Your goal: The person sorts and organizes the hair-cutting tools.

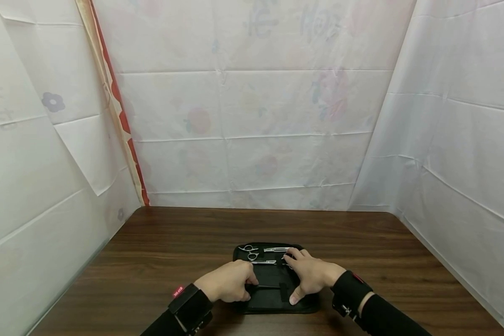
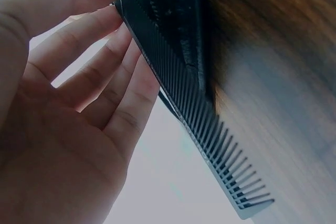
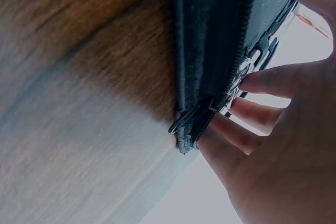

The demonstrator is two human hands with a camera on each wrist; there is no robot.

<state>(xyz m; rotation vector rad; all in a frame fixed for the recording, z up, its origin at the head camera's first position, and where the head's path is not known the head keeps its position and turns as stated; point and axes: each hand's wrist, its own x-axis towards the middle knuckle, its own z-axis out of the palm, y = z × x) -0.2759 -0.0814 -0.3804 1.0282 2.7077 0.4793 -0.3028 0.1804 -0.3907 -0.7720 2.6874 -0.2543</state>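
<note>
A black zip case point(image 1: 265, 304) lies unfolded on the table, with silver scissors point(image 1: 252, 256) and other shiny tools in its upper part. At its left side, my left hand point(image 1: 230, 283) pinches a black comb point(image 2: 181, 90) between thumb and fingers. The comb's toothed end sticks out past the case edge in the left wrist view. Over the right side of the case is my right hand point(image 1: 312, 272), thumb on the lower part and fingertips by the tools. The right wrist view shows those fingers, fairly straight, at the zipper edge point(image 3: 239, 59).
A dark strap point(image 1: 283, 292) crosses the case's lower part. The brown wooden table point(image 1: 185, 233) extends around the case. White printed sheets point(image 1: 252, 116) hang behind the table and along both sides.
</note>
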